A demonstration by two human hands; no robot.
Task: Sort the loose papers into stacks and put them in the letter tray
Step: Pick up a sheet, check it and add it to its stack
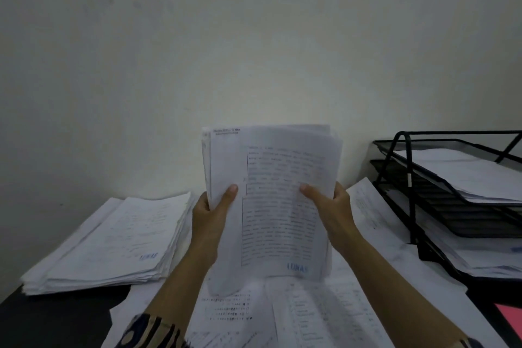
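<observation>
From the head camera, looking forward and down, a person holds a bundle of printed sheets (271,200) upright in front of a pale wall, above a bench (56,316) strewn with loose papers (310,316). The left hand (210,215) grips the bundle's left edge, thumb on the front page; the right hand (330,206) grips the right edge the same way, so each grip is closed on the paper. The sheets at the top fan apart unevenly, so the likeliest mishap is that inner pages slide out or the bundle buckles, because only its lower sides are pinched. Dropped pages would mix back into the unsorted sheets below. A squared stack (107,243) lies on the bench to the left. The black mesh letter tray (395,175) stands to the right, its tiers already holding paper; carrying the bundle there could snag it on the wire frame. A blue stamp reading "LUNAS" shows at the lower right of the held page and on the left stack. The body text is too blurred to read.
</observation>
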